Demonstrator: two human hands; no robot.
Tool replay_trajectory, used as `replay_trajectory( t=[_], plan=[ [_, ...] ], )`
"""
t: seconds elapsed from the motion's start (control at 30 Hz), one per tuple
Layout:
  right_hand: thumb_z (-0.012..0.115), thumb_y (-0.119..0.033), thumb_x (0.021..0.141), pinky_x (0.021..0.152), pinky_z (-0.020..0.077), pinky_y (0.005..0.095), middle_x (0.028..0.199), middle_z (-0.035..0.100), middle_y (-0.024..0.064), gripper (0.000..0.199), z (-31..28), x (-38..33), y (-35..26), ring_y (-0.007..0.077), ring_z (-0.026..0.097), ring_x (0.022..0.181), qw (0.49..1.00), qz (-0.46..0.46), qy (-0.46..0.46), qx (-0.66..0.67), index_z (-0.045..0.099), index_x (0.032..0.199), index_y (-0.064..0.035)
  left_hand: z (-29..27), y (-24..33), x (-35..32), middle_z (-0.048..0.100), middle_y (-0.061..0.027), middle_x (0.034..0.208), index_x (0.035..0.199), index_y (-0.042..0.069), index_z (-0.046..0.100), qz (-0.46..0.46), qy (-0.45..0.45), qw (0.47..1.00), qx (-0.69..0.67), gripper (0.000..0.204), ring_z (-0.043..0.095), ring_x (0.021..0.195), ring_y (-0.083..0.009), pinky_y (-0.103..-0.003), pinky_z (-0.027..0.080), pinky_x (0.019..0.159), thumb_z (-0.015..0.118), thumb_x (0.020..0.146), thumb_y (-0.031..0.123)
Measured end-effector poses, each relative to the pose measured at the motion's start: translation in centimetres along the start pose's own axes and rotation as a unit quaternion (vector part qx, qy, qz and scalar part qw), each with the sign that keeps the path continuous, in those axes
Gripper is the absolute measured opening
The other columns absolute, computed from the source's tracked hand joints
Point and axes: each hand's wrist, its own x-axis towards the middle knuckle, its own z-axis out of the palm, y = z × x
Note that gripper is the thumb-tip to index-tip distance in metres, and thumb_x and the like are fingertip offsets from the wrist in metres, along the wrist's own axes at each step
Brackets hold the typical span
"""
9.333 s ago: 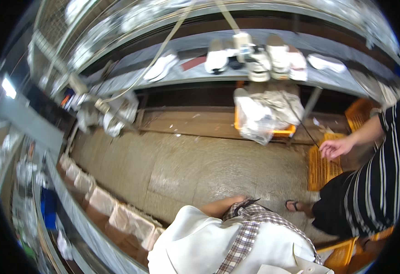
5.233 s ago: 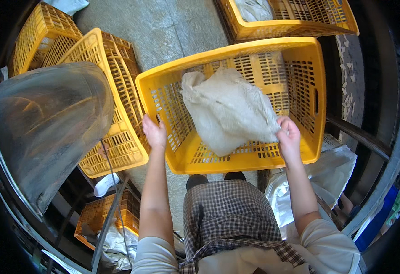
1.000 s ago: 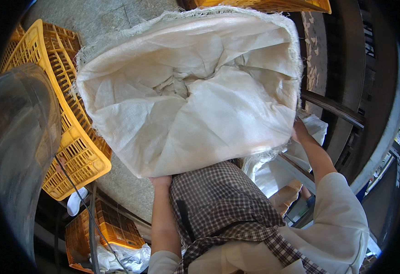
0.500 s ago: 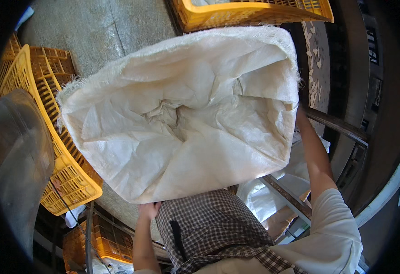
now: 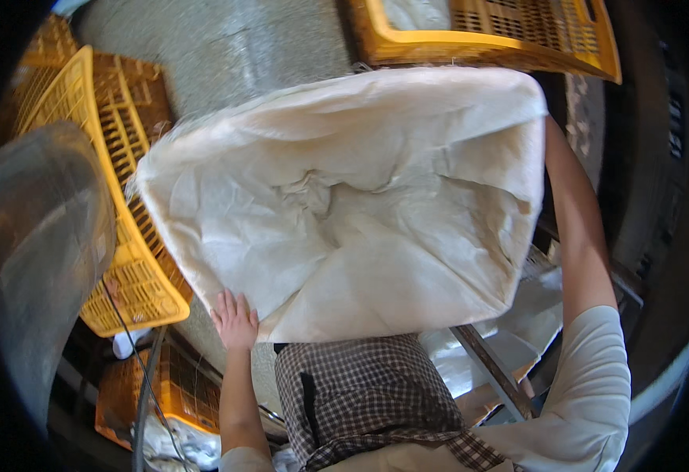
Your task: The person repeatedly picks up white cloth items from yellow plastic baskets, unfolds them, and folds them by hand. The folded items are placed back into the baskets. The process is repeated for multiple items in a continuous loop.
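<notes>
A large white woven sack (image 5: 376,275) with a frayed rim fills the middle of the view. Its mouth is spread wide toward me, showing creased inner walls and a dark fold at the centre. My left hand (image 5: 236,318) rests on the sack's near left edge, its fingers stretched out flat over the rim. My right forearm (image 5: 576,220) reaches up along the sack's right side; the hand itself is hidden behind the upper right corner.
Yellow plastic crates stand at the left (image 5: 136,259) and at the far right (image 5: 486,47). A clear, curved plastic-like piece (image 5: 45,236) hangs at the far left. An orange crate (image 5: 191,401) is low on the left. A metal bar (image 5: 494,370) runs beside my checked apron (image 5: 368,385).
My left hand has shifted from under the sack's near edge to on top of its rim, fingers spread. My right arm has moved farther up along the sack, and the view has shifted.
</notes>
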Motion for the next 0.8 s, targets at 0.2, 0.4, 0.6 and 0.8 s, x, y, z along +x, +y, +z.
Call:
replay_trajectory(
  t=[0.2,0.4,0.6,0.8],
  plan=[
    [0.058,-0.027,0.089,0.078,0.0443,0.025,0.09,0.062,0.0048,0.03,-0.8,0.5,3.1,0.0129,0.057,0.084,0.995,0.035,0.093,-0.003,0.061,0.1,0.0003,0.0,-1.4,-0.7,0.031,-0.0126,0.143,0.129,0.012,0.044,0.063,0.113,0.991,-0.026,0.053,0.02,0.136,-0.0296,-0.055,0.011,0.108,0.055,0.08,0.027],
    [0.053,-0.014,0.089,0.087,0.0418,0.0297,0.112,0.052,0.0123,0.028,5.0,-10.0,-1.7,0.0179,0.051,0.102,0.874,-0.369,0.295,-0.108,0.047,0.113,-0.0005,-5.7,4.7,2.2,0.037,-0.0092,0.139,0.129,0.016,0.045,0.226,0.215,0.946,-0.084,0.059,0.028,0.132,-0.0313,-0.059,0.019,0.104,0.063,0.074,0.028],
    [0.057,-0.035,0.083,0.101,0.0302,0.0454,0.134,0.041,0.0128,0.055,20.1,-20.3,12.6,0.0333,0.036,0.125,0.77,-0.066,-0.354,-0.527,0.042,0.131,-0.0123,-6.8,9.1,13.3,0.03,-0.0041,0.145,0.129,0.018,0.049,0.436,0.076,0.897,-0.004,0.056,0.022,0.135,-0.0304,-0.056,0.013,0.108,0.053,0.08,0.046],
    [0.04,-0.042,0.088,0.103,0.0285,0.0508,0.141,0.036,0.0119,0.052,12.5,-17.8,24.0,0.0318,0.038,0.127,0.485,0.404,-0.373,-0.68,0.045,0.132,-0.0147,-4.9,3.3,19.5,0.034,-0.0106,0.143,0.125,0.011,0.051,0.162,-0.013,0.945,0.284,0.046,0.026,0.135,-0.0238,-0.05,0.014,0.109,0.038,0.088,0.034]
  ],
)
